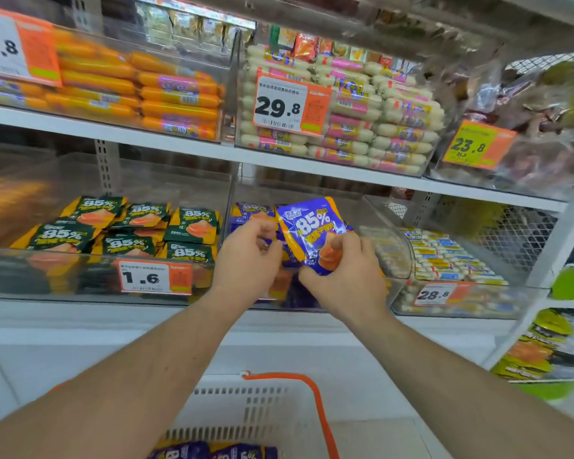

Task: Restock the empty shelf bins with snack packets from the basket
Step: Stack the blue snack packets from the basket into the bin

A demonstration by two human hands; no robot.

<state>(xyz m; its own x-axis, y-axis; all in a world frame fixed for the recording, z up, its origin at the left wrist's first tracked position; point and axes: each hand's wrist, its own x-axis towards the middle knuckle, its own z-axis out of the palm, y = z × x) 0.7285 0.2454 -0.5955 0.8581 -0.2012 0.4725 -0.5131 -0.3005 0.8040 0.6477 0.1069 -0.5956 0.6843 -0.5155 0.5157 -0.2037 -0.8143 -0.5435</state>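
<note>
My right hand [345, 276] grips a purple snack packet [312, 231] marked 85%, held upright over the middle clear bin [395, 240] on the lower shelf. My left hand [249, 256] is beside it at the bin's front, fingers curled over other purple packets [251, 210] lying in that bin; whether it grips one I cannot tell. The white basket [246, 409] with an orange handle [315, 402] sits below my arms and has more purple packets [212, 452] at its bottom.
Green 85% packets [126, 230] fill the left bin with a 1.6 tag [154, 277]. To the right is a bin of small sausages [444, 256] tagged 28.8. On the upper shelf stand bins of orange sausages [140, 91] and white-pink sausages [362, 124].
</note>
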